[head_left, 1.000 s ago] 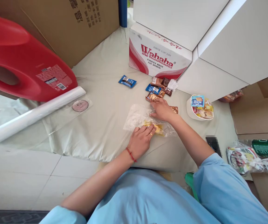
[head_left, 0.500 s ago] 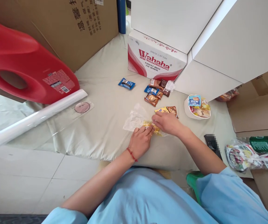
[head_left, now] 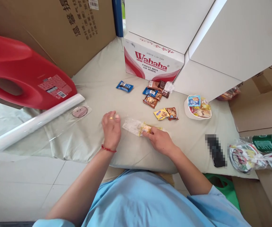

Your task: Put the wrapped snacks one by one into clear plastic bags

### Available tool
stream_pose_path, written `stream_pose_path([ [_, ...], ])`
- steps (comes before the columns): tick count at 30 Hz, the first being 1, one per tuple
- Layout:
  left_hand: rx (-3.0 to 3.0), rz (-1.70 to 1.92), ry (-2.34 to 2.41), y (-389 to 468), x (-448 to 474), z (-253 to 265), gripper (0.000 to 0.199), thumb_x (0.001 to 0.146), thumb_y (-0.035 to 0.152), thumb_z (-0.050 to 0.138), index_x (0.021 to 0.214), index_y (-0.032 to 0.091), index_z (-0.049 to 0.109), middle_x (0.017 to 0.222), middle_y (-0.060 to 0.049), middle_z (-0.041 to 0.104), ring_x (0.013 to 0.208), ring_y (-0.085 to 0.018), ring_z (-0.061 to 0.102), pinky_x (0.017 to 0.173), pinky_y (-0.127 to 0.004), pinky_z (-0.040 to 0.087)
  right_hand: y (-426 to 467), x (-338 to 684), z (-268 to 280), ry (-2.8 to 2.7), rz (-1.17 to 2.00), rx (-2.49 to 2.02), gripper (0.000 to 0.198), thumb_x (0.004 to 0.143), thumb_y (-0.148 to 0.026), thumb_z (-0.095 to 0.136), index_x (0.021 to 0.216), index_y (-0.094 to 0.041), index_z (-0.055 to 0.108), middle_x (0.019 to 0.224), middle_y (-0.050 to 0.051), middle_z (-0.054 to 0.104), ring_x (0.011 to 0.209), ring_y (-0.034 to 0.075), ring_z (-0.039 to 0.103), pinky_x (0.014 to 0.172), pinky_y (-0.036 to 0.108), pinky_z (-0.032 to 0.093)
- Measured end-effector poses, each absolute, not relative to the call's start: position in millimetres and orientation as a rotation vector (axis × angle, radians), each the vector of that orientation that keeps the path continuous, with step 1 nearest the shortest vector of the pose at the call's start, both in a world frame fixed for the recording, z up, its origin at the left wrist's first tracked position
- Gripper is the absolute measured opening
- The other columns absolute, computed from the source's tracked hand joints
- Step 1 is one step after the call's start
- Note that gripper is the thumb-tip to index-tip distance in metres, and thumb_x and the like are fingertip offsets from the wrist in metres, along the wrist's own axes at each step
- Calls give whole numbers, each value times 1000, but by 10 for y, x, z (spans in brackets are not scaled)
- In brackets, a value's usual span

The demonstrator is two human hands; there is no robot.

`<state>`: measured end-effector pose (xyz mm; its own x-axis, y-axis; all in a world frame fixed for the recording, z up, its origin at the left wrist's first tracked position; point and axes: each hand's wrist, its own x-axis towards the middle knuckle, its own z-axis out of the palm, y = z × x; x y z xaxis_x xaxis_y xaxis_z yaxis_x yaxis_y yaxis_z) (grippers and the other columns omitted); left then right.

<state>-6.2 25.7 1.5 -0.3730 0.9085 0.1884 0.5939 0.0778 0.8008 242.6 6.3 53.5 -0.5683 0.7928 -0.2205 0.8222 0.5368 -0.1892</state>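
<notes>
A yellow snack packet [head_left: 145, 128] lies on the cloth-covered table, with a crinkled strip of clear plastic [head_left: 132, 125] spread to its left and partly around it. My right hand [head_left: 160, 140] grips the packet's right side, thumb and fingers closed on it. Left of the plastic, my left hand [head_left: 111, 129] is apart from it, fingers loosely bent and nothing visible in them. Just beyond my right hand are a yellow cookie packet [head_left: 160, 114] and a brown cookie packet [head_left: 172, 113], side by side. Farther back sit several brown and blue packets [head_left: 150, 101].
A lone blue packet [head_left: 124, 86] lies left of the pile. A white tub [head_left: 198, 115] of snacks stands right. The Wahaha carton [head_left: 153, 61] and white cabinet are behind. Left are a red jug [head_left: 31, 72] and a white roll [head_left: 36, 123]; a blurred black object [head_left: 217, 153] lies right.
My left hand has left the packet and moved left. My right hand has shifted down and left onto the packet. The plastic now lies narrower, and the yellow cookie packet is uncovered.
</notes>
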Motion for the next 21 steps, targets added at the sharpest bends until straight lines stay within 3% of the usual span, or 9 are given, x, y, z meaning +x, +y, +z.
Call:
stream_pose_path([
  [2,1630,924,2013,319,29,34,42,94,55,57,113,20,69,152,-19,55,154,-42,32,123,-68,27,48,2416,557,2665,-428,1427,44,107,-26,46,147,-38,60,112,9,64,86,22,59,61,28,36],
  [4,1718,757,1972,310,153,83,33,84,50,69,96,20,69,148,-19,57,151,-45,35,120,-68,32,40,2416,560,2678,-453,1444,43,107,-27,48,146,-37,61,111,9,63,87,22,58,63,27,38],
  [7,1702,857,1796,192,378,239,12,83,33,63,83,21,63,112,-11,69,112,-30,65,100,-49,54,29,2414,526,2700,-521,1449,41,106,-25,47,142,-34,63,112,9,64,90,23,58,69,28,44],
  [9,1692,940,1622,92,547,369,5,85,25,58,85,22,62,93,-4,69,88,-21,67,84,-38,57,10,2418,488,2749,-605,1464,39,105,-23,47,139,-30,65,116,10,65,97,24,59,78,33,50],
  [10,1716,955,1539,48,630,426,7,86,23,57,88,22,64,93,-3,69,86,-19,67,83,-36,57,-5,2430,472,2795,-663,1480,39,104,-22,47,139,-28,65,121,11,65,104,26,60,85,36,52],
  [14,1919,888,1382,-62,857,505,21,99,27,51,105,20,70,114,-8,74,108,-22,67,98,-40,54,-109,2606,460,3000,-987,1446,41,101,-23,51,141,-27,63,140,13,61,134,29,53,108,45,50],
  [17,2166,699,1448,-115,891,416,31,104,34,47,118,21,71,130,-11,72,119,-28,64,99,-47,51,-191,2837,466,3002,-1227,1503,32,104,-25,49,128,-28,70,126,9,69,121,24,64,104,41,54],
  [19,2307,618,1486,-161,894,333,35,103,33,49,130,21,68,141,-13,68,127,-31,60,101,-50,48,-219,2971,417,2931,-1115,1939,29,106,-30,48,121,-27,71,114,9,70,108,23,67,97,41,57],
  [21,2410,592,1492,-214,908,255,41,102,26,49,140,20,63,148,-14,63,134,-31,57,106,-50,44,-218,3060,320,2764,-724,2437,31,103,-39,55,124,-24,70,117,13,66,111,29,64,99,48,55],
])
